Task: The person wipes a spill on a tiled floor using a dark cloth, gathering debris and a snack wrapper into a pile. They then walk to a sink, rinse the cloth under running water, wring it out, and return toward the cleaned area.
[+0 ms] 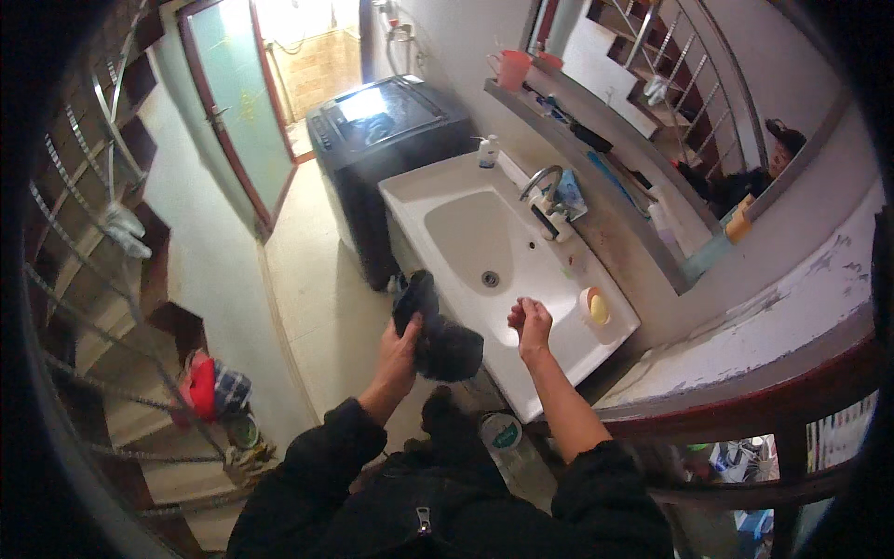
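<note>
My left hand (399,353) grips a black item (447,346), soft-looking and perhaps a shoe or cloth, held in front of the sink's near left edge. Over the right part of the white washbasin (468,209) is my right hand (532,325), its fingers curled; whether anything small is between them cannot be told. Behind the basin's bowl stands a curved metal faucet (545,185). A yellow bar of soap (598,309) lies in a pinkish dish to the right of my right hand. At the basin's far corner stands a white pump bottle (487,152).
A black top-loading washing machine (391,115) stands beyond the basin. Above it runs a shelf (580,168) with a pink cup (513,70) and brushes, under a mirror. A white lidded bucket (501,432) is below the basin. Stairs with a metal railing rise at left, holding red cloth (201,384).
</note>
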Available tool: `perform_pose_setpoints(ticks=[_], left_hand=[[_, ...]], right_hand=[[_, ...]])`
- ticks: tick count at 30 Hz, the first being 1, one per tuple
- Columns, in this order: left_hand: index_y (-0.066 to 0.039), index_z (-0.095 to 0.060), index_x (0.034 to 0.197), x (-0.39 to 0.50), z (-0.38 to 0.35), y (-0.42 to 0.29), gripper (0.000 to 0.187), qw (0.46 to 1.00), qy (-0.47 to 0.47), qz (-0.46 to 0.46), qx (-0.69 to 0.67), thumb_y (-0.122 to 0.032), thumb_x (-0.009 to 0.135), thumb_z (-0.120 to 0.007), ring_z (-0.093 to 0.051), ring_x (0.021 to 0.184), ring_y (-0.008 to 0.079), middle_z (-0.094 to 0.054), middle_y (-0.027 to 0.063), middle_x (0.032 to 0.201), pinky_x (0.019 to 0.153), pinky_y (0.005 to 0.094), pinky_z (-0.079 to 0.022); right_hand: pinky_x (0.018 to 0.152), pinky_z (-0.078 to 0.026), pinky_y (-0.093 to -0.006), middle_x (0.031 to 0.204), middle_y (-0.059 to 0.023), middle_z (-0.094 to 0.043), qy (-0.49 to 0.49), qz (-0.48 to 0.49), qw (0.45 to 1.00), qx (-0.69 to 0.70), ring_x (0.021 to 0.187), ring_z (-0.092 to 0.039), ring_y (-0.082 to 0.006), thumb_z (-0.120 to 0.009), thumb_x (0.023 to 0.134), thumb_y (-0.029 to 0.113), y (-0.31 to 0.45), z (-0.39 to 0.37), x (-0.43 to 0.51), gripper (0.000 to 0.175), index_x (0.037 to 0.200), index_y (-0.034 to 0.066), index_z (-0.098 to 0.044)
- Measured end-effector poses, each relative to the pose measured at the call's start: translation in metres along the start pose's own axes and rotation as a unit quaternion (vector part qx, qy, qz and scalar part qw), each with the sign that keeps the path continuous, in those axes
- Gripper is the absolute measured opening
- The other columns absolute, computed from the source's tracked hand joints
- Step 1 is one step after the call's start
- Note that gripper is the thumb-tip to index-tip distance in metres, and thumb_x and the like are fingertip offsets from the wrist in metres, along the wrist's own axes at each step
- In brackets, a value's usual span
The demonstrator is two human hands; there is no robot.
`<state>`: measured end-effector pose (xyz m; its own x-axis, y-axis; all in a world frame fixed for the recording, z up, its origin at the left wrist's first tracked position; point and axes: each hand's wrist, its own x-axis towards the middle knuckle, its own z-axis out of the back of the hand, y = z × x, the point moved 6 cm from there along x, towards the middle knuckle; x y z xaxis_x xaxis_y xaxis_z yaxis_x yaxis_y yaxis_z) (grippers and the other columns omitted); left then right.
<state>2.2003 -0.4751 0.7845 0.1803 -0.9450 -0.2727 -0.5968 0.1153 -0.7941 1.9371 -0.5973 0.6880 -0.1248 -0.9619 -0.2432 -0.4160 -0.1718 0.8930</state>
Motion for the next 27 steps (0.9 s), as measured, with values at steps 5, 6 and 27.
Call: perform_pose_setpoints(ticks=[5,6,27], left_hand=[[-0.004,-0.045,0.132,0.111,-0.035,0.017,0.044,0.997,0.063,-0.019,0.033,-0.031,0.098,-0.054,-0.056,0.100,0.0158,-0.058,0.0054,0.114,0.089,0.0304,-0.046],[-0.004,-0.044,0.133,0.135,-0.041,0.018,0.045,0.996,0.069,-0.028,0.057,-0.032,0.098,-0.053,-0.056,0.101,0.0159,-0.058,0.0057,0.115,0.090,0.0304,-0.045],[0.003,-0.056,0.108,0.358,-0.111,0.114,0.042,0.873,0.292,0.032,0.389,-0.036,0.099,-0.044,-0.061,0.085,0.0405,-0.064,0.0241,0.089,0.074,0.0444,-0.046]], right_hand=[[0.050,-0.048,-0.0284,0.071,-0.0054,-0.060,-0.089,0.112,0.989,-0.046,0.055,-0.057,-0.0143,-0.063,0.089,0.020,0.048,-0.013,0.082,0.019,0.087,0.0023,-0.056],[0.050,-0.048,-0.0280,0.072,-0.0056,-0.060,-0.105,0.115,0.987,-0.043,0.054,-0.057,-0.0139,-0.064,0.088,0.019,0.061,-0.021,0.091,0.019,0.088,0.0018,-0.057],[0.090,-0.044,-0.0432,0.113,-0.0188,-0.059,-0.200,0.247,0.754,-0.575,0.106,-0.054,-0.0363,-0.057,0.085,0.006,0.129,0.002,0.232,0.036,0.121,0.0049,-0.057]])
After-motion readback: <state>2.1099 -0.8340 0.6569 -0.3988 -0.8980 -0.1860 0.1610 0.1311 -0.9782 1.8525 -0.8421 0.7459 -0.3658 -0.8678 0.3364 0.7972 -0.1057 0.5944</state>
